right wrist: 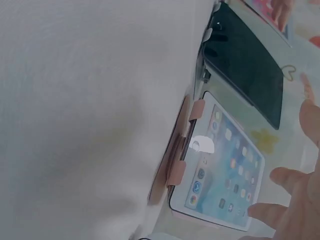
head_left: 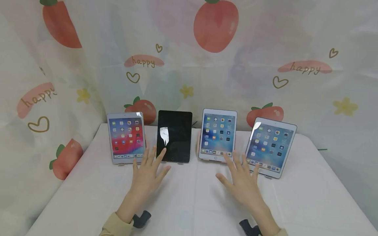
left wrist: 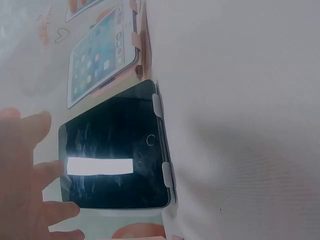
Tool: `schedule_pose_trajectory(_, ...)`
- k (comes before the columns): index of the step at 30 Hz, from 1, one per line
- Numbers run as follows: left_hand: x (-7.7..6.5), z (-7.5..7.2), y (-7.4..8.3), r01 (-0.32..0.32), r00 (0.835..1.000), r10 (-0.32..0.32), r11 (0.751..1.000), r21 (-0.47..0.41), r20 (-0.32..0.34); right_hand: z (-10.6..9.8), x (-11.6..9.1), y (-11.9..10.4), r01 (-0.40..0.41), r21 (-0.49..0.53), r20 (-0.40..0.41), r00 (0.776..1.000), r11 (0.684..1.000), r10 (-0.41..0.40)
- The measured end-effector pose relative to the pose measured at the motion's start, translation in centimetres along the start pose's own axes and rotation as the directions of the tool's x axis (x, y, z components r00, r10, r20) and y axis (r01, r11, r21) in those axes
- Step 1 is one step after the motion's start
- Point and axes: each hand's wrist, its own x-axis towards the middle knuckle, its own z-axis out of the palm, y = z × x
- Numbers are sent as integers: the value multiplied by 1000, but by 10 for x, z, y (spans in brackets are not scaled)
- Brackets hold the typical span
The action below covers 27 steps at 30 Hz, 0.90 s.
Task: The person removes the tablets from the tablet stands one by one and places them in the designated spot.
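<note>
Four tablets stand in a row, so several screens face me. My left hand (head_left: 146,177) has its fingers spread in front of the black tablet (head_left: 175,137), whose screen is dark with a bright reflection. Left of it, a white tablet with a red and blue screen (head_left: 127,136) is lit. My right hand (head_left: 242,183), fingers also spread, is before a white tablet with a blue screen (head_left: 218,134) and the tilted white tablet (head_left: 271,147) at the far right. Neither hand holds anything; whether fingertips touch the tablets I cannot tell.
The tablets lean on small stands; a pink stand (right wrist: 176,172) shows under one in the right wrist view. A white cloth (head_left: 183,196) covers the table. Behind hangs a curtain (head_left: 177,26) printed with fruit. Dark wrist mounts (head_left: 141,219) sit beside the wrists.
</note>
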Motion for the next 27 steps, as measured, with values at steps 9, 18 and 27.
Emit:
schedule_pose_trajectory(9,0,-1,-4,12,999,-14,1000,-25,-41,8,3,-15,33,63,-43,999,997,-31)
schedule_pose_trajectory(18,1,-4,-10,18,994,-23,999,-49,-102,13,11,-28,52,103,-82,996,993,-43)
schedule_pose_trajectory(27,4,-7,-23,31,985,-51,992,-121,-162,16,20,-42,98,224,-110,991,970,-75)
